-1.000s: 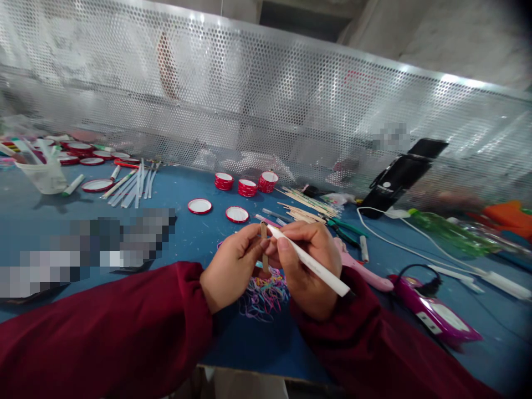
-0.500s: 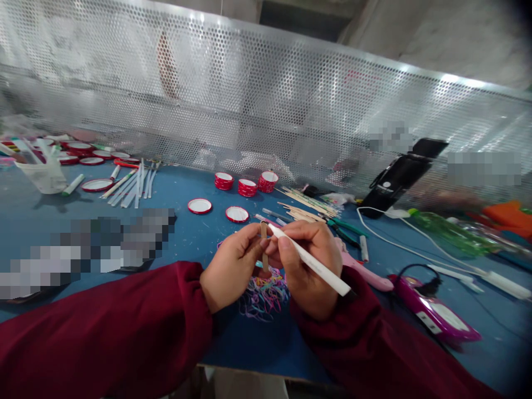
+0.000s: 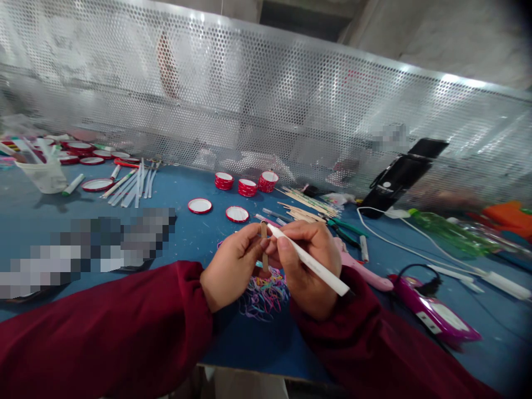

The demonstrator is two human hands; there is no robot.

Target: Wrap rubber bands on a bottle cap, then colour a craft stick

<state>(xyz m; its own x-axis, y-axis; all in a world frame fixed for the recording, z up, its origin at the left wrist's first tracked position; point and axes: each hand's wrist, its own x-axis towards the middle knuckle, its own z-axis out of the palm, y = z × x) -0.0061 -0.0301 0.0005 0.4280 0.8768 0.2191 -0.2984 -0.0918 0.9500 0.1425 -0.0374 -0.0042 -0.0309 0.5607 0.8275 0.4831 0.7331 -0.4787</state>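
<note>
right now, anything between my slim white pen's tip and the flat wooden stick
Nothing visible: the tip of the slim white pen points at the upper end of the flat brown wooden stick; contact is unclear.

Left sleeve (image 3: 116,332): long, deep maroon cloth, plain, loose-cut, with soft folds along its length; cuff (image 3: 194,293) gathered and puckered. Right sleeve (image 3: 382,338): long, matching maroon, bunched into creases toward its end, parts in deep shadow.

Craft workshop: pliers (image 3: 348,233), sticks (image 3: 305,213), perforated metal screen (image 3: 257,94).
</note>
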